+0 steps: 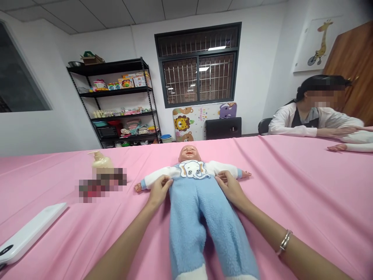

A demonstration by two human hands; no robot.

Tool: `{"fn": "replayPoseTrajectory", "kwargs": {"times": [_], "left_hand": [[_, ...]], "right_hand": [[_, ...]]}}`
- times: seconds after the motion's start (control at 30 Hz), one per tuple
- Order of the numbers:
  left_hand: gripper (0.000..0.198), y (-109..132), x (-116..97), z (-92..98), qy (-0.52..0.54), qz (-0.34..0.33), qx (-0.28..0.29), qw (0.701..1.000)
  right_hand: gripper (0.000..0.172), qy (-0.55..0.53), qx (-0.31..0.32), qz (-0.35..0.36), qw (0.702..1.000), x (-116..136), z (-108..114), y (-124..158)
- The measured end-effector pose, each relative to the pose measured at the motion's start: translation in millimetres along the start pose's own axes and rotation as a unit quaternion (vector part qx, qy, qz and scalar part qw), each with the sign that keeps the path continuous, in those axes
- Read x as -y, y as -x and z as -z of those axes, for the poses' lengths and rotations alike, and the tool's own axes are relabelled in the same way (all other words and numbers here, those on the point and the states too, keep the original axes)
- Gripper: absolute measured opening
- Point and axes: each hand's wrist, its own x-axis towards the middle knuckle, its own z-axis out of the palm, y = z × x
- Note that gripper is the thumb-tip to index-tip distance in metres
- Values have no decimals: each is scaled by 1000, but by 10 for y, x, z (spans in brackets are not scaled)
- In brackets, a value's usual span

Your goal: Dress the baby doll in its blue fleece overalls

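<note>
A baby doll (190, 154) lies on its back on the pink tablecloth (140, 233), head at the far end and arms spread out. It wears a fleecy blue and white romper (189, 206) with an elephant face on the chest. My left hand (159, 189) is at the romper's left edge below the doll's sleeve, thumb and fingers pinched on the cloth. On the opposite side, my right hand (230, 187) grips the romper's edge near the other sleeve, fingers curled. The fingertips of both hands are partly hidden against the fabric.
To the left stand a cream pump bottle (101, 160) and a blurred patch, with a white device (33, 231) nearer me. A person (309, 116) sits at the far right, hands by another doll (359, 147). Behind the table is a loaded shelf rack (113, 93).
</note>
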Motion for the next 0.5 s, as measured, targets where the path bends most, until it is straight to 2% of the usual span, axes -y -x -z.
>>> {"fn": "replayPoseTrajectory", "kwargs": {"times": [0.13,0.2,0.27,0.3,0.33,0.37,0.43,0.47,0.5], "left_hand": [[24,29,-121,7,5,-23,-99,995],[22,34,-136,4,-10,-40,-117,992],[20,29,-101,-2,-27,-42,-115,992],[19,23,-72,-4,-33,-37,-112,993],[19,15,-40,-6,-37,-27,-109,993],[19,8,-10,-8,-38,-15,-107,993],[20,-6,31,-11,-28,9,-107,994],[20,-12,42,-13,-23,17,-108,994],[21,-16,46,-15,-20,22,-110,994]], "right_hand": [[32,8,-59,28,998,169,1,56],[30,7,-61,61,996,332,9,104],[24,9,-36,98,994,556,34,183],[20,10,-1,115,993,681,52,238],[18,12,62,128,990,807,71,302],[19,9,153,132,979,924,86,374],[27,-10,366,120,923,1107,97,532],[29,-16,449,115,886,1167,90,609],[32,-17,506,120,854,1206,75,679]]}}
